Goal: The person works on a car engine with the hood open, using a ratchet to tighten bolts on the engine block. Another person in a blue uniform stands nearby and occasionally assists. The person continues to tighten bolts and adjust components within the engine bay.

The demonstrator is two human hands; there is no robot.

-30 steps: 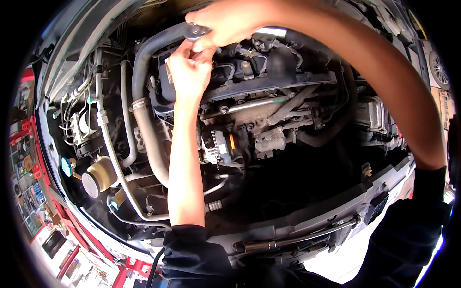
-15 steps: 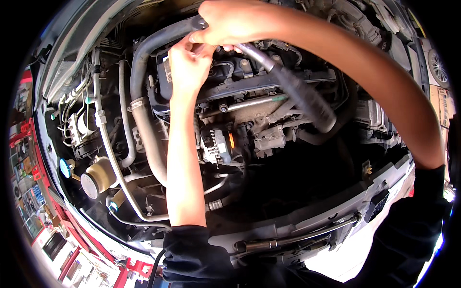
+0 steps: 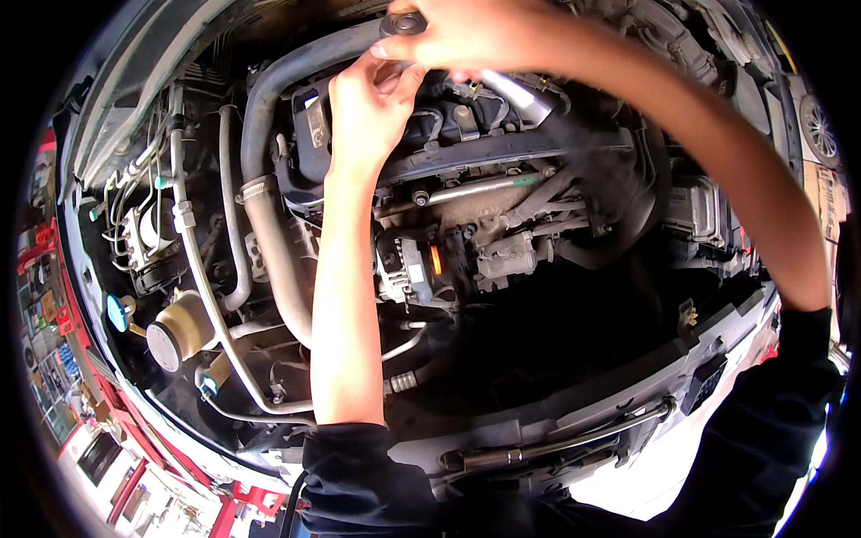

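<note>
My right hand (image 3: 462, 36) reaches in from the right and wraps round the head end of a ratchet wrench (image 3: 518, 97) over the engine. Its round dark head shows beside my knuckles, and a shiny shaft sticks out to the right below the hand. The black handle is smeared by motion. Just below the ratchet head, my left hand (image 3: 369, 103) has thumb and fingers pinched together, touching or nearly touching my right hand. What sits between those fingertips is hidden. Under both hands lies the dark engine cover (image 3: 309, 161).
A thick grey hose (image 3: 260, 117) curves round the left of the engine. Further left are metal pipes and a cream reservoir (image 3: 184, 332). An alternator (image 3: 404, 269) sits lower in the middle. A long-handled metal tool (image 3: 565, 444) lies along the front crossmember (image 3: 529, 417).
Both hands have shifted slightly to the right. The ratchet has moved with my right hand; its handle is now blurred, and more of its round head shows.
</note>
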